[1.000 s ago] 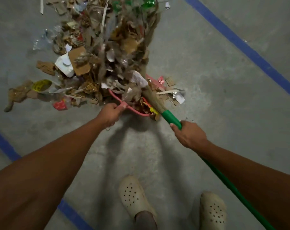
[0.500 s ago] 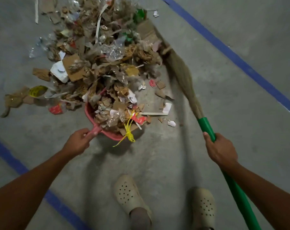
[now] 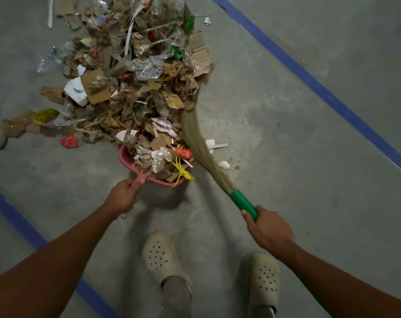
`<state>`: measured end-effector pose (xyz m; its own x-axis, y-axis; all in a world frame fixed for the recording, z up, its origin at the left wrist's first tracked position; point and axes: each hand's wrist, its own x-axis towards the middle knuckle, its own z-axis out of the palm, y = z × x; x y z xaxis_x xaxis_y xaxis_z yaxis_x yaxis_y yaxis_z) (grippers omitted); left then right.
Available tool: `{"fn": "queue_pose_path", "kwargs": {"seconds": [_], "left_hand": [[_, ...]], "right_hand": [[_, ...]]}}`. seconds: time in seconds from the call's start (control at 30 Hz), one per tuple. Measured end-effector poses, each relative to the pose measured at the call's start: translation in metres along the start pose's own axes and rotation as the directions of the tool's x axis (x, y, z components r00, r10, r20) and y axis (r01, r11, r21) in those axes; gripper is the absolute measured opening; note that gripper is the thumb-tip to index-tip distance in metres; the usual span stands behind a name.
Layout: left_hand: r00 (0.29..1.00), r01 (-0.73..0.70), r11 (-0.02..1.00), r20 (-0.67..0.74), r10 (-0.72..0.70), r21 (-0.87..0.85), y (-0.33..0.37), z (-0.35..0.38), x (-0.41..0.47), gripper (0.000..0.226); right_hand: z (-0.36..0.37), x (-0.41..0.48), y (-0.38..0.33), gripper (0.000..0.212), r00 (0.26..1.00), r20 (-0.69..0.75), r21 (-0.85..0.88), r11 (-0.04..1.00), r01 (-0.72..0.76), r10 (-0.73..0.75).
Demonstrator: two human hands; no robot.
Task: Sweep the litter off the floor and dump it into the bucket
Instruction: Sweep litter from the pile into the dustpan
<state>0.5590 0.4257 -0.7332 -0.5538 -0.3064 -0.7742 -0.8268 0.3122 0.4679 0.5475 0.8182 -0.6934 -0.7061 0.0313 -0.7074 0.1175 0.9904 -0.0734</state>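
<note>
A big heap of litter [image 3: 135,83], mostly torn cardboard, paper and clear plastic, covers the concrete floor ahead of me. A pink dustpan [image 3: 126,158] sits at the heap's near edge, filled with scraps. My left hand [image 3: 123,196] grips its handle. My right hand [image 3: 267,228] holds the green handle of a grass broom [image 3: 199,138]. The broom's bristles lie along the right side of the heap, against the dustpan's mouth. No bucket is in view.
Blue tape lines [image 3: 319,88] cross the grey floor at right and lower left. My two feet in cream clogs [image 3: 162,258] stand just behind the dustpan. A few loose white scraps [image 3: 214,144] lie right of the broom.
The broom swung out to the right of the heap and now comes back in against the dustpan's mouth. The dustpan has slid left and back, and more scraps lie in it.
</note>
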Motion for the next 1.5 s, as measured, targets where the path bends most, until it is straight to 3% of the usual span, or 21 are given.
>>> {"fn": "queue_pose_path", "kwargs": {"seconds": [0.37,0.57,0.73,0.9,1.13,1.37,1.5], "left_hand": [[0.995,-0.039,0.982,-0.102,0.021,-0.182,-0.011,0.046,-0.085,0.041],[0.990,-0.012,0.979,-0.142,-0.017,-0.201,-0.053,0.058,-0.135,0.046],[0.986,0.098,0.984,-0.123,-0.116,-0.148,-0.109,0.061,-0.146,0.047],[0.989,0.129,0.987,-0.056,-0.134,-0.095,-0.119,0.076,-0.119,0.054],[0.999,0.028,0.990,-0.030,-0.032,-0.141,-0.060,0.105,-0.059,0.062],[0.995,-0.009,0.980,-0.103,-0.012,-0.199,-0.055,0.064,-0.058,0.055],[0.985,0.016,0.977,-0.166,-0.052,-0.214,-0.082,0.016,-0.055,0.053]], "right_hand": [[-0.034,-0.024,0.069,0.048,0.987,-0.162,0.047,0.999,0.024,-0.016],[-0.032,-0.038,0.098,0.049,0.989,-0.123,0.101,0.992,-0.072,0.084],[-0.003,-0.037,0.114,0.053,0.987,0.011,0.081,0.983,-0.162,0.162],[0.032,-0.035,0.085,0.050,0.994,0.053,0.042,0.994,-0.097,0.094],[0.059,-0.038,0.028,0.048,0.998,0.057,0.099,0.995,-0.007,0.002],[0.012,-0.024,0.012,0.047,0.996,-0.068,0.159,0.986,-0.041,0.052],[-0.009,0.017,-0.006,0.055,0.990,-0.036,0.210,0.969,-0.129,0.139]]}}
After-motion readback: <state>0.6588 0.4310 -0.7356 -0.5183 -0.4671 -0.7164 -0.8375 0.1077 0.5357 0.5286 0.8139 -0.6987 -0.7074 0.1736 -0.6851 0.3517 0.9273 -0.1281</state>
